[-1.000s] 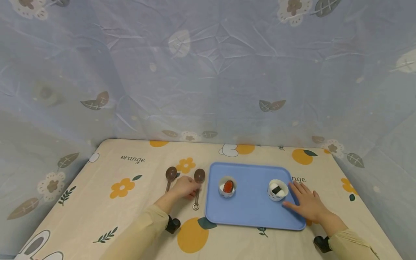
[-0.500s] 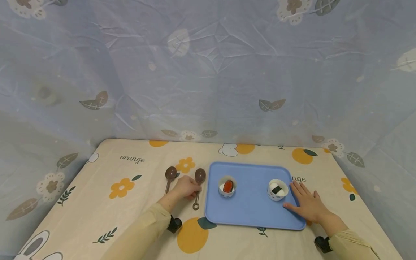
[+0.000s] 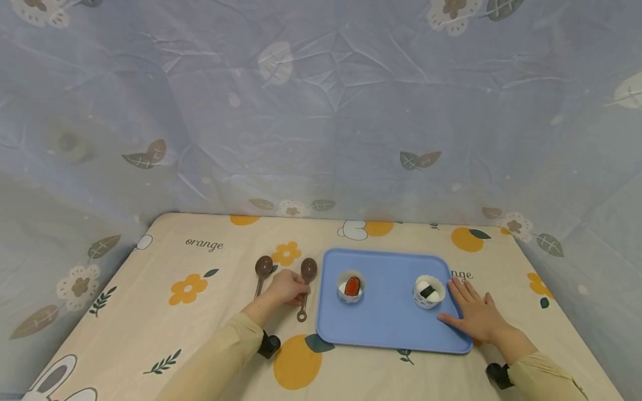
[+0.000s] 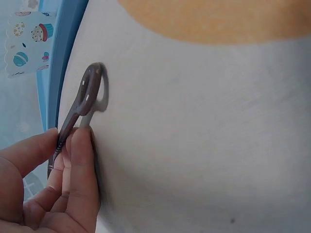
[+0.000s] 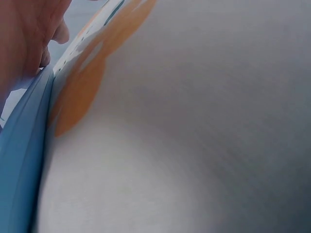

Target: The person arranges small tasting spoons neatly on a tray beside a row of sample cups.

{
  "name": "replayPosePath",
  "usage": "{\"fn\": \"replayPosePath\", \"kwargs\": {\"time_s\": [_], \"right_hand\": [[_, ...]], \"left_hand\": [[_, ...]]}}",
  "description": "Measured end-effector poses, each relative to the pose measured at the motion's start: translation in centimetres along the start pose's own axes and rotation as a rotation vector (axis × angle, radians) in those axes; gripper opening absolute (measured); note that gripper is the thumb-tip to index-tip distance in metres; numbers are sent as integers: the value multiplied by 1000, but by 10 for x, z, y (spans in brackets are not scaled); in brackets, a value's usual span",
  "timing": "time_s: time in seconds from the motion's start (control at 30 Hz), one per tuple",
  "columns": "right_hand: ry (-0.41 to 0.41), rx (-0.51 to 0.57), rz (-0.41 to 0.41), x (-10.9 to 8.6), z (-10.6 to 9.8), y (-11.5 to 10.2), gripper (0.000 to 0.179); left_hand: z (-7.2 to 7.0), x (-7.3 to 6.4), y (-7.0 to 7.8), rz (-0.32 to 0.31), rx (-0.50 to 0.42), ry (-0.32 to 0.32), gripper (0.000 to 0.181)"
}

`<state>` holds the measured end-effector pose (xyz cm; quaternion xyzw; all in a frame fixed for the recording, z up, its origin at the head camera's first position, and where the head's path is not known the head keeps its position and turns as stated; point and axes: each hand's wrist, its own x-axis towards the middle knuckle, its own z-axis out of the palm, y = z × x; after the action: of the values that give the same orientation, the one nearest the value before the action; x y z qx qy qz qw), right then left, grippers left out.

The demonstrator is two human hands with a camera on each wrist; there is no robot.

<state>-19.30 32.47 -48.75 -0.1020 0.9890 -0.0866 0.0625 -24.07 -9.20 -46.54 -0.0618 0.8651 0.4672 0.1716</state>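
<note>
My left hand (image 3: 286, 287) pinches the handle of a brown spoon (image 3: 309, 269) that lies just left of the blue tray (image 3: 383, 328). In the left wrist view, thumb and fingers meet on the spoon's handle (image 4: 86, 92), whose looped end sticks out past them. A second brown spoon (image 3: 263, 266) lies further left, its lower handle hidden by the hand. My right hand (image 3: 476, 314) rests on the tray's right rim with fingers spread straight. On the tray stand a paper cup with a red piece of food (image 3: 353, 287) and a paper cup with a white, black-banded piece (image 3: 428, 292).
An orange-patterned cloth (image 3: 200, 334) covers the table. A pale blue curtain (image 3: 321, 111) with leaf prints hangs behind the table and along both sides. A black wrist camera (image 3: 269, 345) sits under the left sleeve (image 3: 220, 356).
Both hands stay almost where they were. The left fingers keep their pinch on the spoon, which has shifted only very slightly. The right hand still rests on the tray's edge.
</note>
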Motion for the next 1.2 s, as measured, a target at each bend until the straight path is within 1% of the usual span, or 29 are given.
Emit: {"fn": "replayPosePath", "kwargs": {"time_s": [0.07,0.2,0.3,0.4,0.5,0.57,0.67,0.8,0.93,1.2], "right_hand": [[3,-3,-4,0,0,0,94],[-18,13,1,0,-2,-1,95],[-35,26,7,0,-3,-3,96],[-20,9,0,0,-4,-4,96],[-17,6,1,0,-4,-4,96],[-33,19,10,-1,-4,-4,96],[-55,45,17,-1,-5,-4,97],[-63,56,19,-2,-7,-6,97],[-32,18,4,-1,-7,-6,96],[-9,-6,-1,0,-4,-5,95]], "left_hand": [[0,0,1,-9,-11,-3,17],[-1,0,1,-31,-45,-17,9],[-1,0,0,-44,-62,-32,16],[-2,-1,1,-58,-83,-42,22],[-3,0,0,-50,-105,-59,24],[-3,1,0,-50,-124,-63,25],[-4,2,-2,-57,-146,-68,25],[-5,3,-1,-68,-158,-74,24],[-8,2,0,-63,-170,-80,22],[-12,2,2,-31,-159,-102,23]]}}
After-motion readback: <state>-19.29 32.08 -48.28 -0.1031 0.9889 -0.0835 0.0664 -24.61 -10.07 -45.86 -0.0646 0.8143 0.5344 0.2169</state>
